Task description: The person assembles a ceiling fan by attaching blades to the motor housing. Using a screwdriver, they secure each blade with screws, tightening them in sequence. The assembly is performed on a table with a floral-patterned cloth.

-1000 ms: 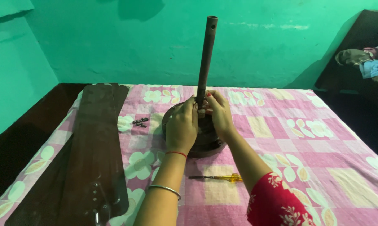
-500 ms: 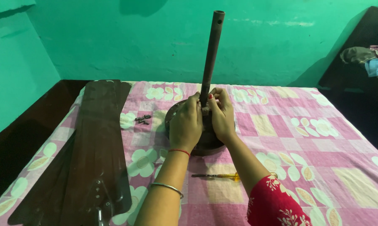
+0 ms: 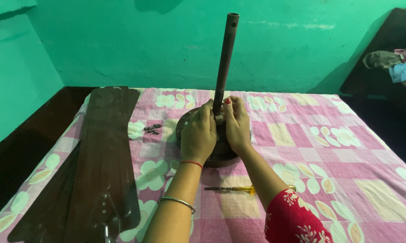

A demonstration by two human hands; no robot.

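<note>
A brown ceiling-fan motor (image 3: 221,153) lies on a pink checked bedsheet (image 3: 311,148), with its dark downrod (image 3: 224,58) standing upright out of it. My left hand (image 3: 197,135) and my right hand (image 3: 236,123) both press their fingertips around the base of the rod, where it joins the motor. The joint itself is mostly hidden by my fingers. A screwdriver with a yellow handle (image 3: 239,189) lies on the sheet just in front of the motor, under my right forearm.
Stacked brown fan blades (image 3: 99,157) lie along the bed's left side. A few small dark screws (image 3: 151,129) sit between blades and motor. A green wall stands behind the bed. Dark furniture with bundled clothes (image 3: 392,63) is at the far right.
The view has shifted slightly. My hands stay at the rod's base, with only small finger movements.
</note>
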